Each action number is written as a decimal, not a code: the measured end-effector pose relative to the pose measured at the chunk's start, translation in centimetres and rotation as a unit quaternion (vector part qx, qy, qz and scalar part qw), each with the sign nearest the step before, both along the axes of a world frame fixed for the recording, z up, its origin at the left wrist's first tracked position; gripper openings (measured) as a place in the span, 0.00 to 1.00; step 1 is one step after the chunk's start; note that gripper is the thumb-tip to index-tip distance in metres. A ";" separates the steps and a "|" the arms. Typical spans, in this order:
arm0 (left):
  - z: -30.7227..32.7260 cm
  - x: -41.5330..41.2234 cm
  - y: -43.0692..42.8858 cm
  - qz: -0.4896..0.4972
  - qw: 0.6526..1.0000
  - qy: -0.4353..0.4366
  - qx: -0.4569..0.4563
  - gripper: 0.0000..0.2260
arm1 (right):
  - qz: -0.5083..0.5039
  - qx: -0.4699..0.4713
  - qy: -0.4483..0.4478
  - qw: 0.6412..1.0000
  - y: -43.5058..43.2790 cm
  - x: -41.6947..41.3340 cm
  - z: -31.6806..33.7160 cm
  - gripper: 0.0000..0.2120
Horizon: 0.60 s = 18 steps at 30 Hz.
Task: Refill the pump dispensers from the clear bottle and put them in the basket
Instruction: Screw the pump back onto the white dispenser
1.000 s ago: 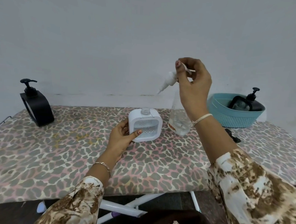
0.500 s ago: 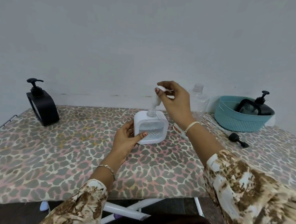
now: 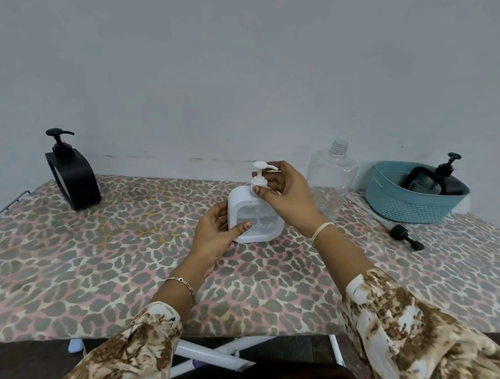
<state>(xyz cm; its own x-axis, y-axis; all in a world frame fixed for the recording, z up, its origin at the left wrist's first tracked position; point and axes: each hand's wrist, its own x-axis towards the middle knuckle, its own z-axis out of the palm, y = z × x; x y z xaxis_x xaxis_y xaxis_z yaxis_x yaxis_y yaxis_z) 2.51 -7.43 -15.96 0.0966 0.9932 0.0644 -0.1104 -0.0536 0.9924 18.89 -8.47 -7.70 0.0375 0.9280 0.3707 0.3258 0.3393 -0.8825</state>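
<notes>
A white square pump dispenser (image 3: 258,224) stands upright at the middle of the table. My left hand (image 3: 216,234) grips its left side, thumb on the front. My right hand (image 3: 286,191) pinches the collar of the white pump head (image 3: 260,168), which sits in the dispenser's neck. The clear bottle (image 3: 332,176) stands uncapped just behind my right hand. A teal basket (image 3: 410,203) at the far right holds one black pump dispenser (image 3: 434,181). Another black dispenser (image 3: 70,171) stands at the far left.
A loose black pump head (image 3: 405,241) lies on the leopard-print table cover (image 3: 94,268) in front of the basket. A wall runs close behind the table. White table legs (image 3: 214,358) show below the near edge.
My right hand has brought the white pump head down from the air into the white dispenser's neck and now grips its collar. The left hand has stayed on the dispenser.
</notes>
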 end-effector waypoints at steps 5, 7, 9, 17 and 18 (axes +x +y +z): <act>0.0 0.0 -0.1 0.000 1.000 -0.001 0.000 0.31 | -0.110 0.036 -0.068 0.991 0.5 -1.0 -0.3 0.19; 0.0 0.0 -0.1 0.001 1.000 0.001 0.001 0.31 | -0.126 0.042 -0.096 0.987 0.3 -1.5 -0.7 0.18; 0.0 0.0 -0.1 0.002 1.000 0.004 0.002 0.30 | -0.126 0.039 -0.088 0.987 0.0 -1.6 -1.1 0.17; 0.0 0.0 -0.1 0.004 1.000 0.005 0.003 0.31 | -0.114 0.041 -0.046 0.992 -1.0 -1.7 -2.3 0.17; 0.0 0.1 -0.2 0.006 1.000 0.004 0.003 0.30 | -0.134 0.050 -0.051 0.988 -0.9 -1.7 -2.2 0.15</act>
<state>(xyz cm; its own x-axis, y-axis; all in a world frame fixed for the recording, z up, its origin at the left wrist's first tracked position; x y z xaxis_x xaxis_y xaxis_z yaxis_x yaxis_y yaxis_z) 2.56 -7.61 -15.92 0.0853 0.9940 0.0692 -0.1013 -0.0604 0.9930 17.19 -9.36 -9.93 0.2346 0.8485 0.4743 0.5019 0.3122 -0.8066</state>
